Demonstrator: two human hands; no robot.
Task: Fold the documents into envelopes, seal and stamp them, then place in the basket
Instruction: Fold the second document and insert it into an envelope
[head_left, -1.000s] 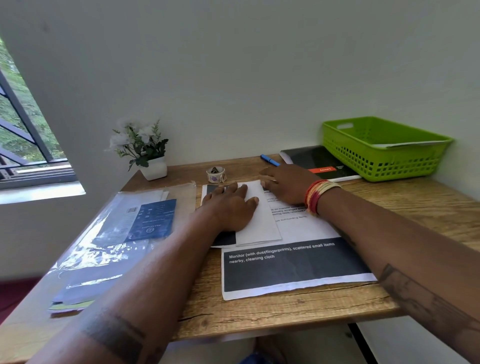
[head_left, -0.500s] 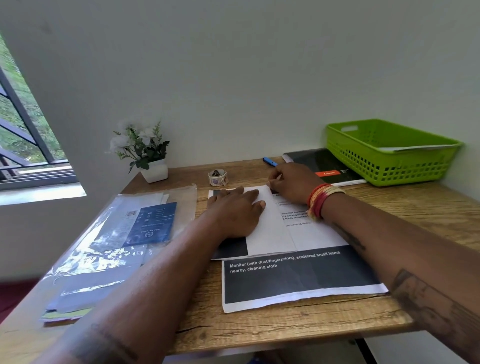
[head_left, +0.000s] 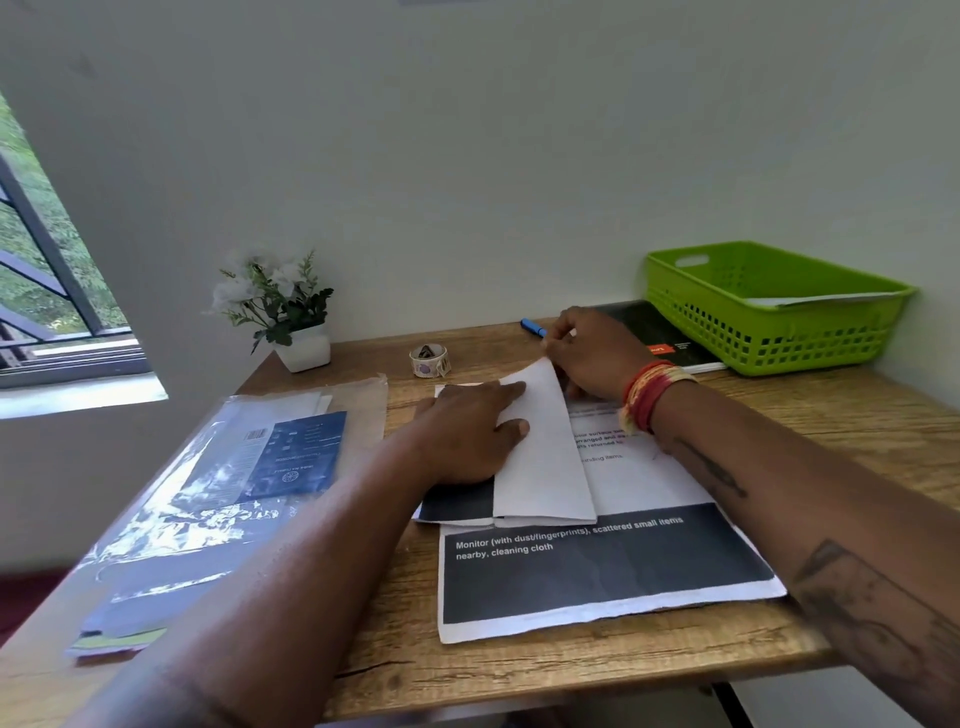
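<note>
A folded document (head_left: 545, 457) lies on the wooden desk, on top of a flat printed sheet (head_left: 597, 571) with a black band. My left hand (head_left: 467, 431) presses flat on the folded document's left part. My right hand (head_left: 592, 348) pinches its far right corner and lifts that flap off the sheet below. A green basket (head_left: 769, 332) stands at the back right with a white envelope or paper inside. A roll of stamps (head_left: 430, 359) sits behind the papers. A clear plastic pack of envelopes (head_left: 249, 467) lies at the left.
A small potted plant (head_left: 291, 322) stands at the back left by the wall. A blue pen (head_left: 532, 327) and a black booklet (head_left: 665, 338) lie behind my right hand. The desk's front edge is near my arms; a window is at the far left.
My right hand has raised the folded document's right flap, which lay flat before. My left hand has stayed pressed on the paper. The camera view has shifted slightly.
</note>
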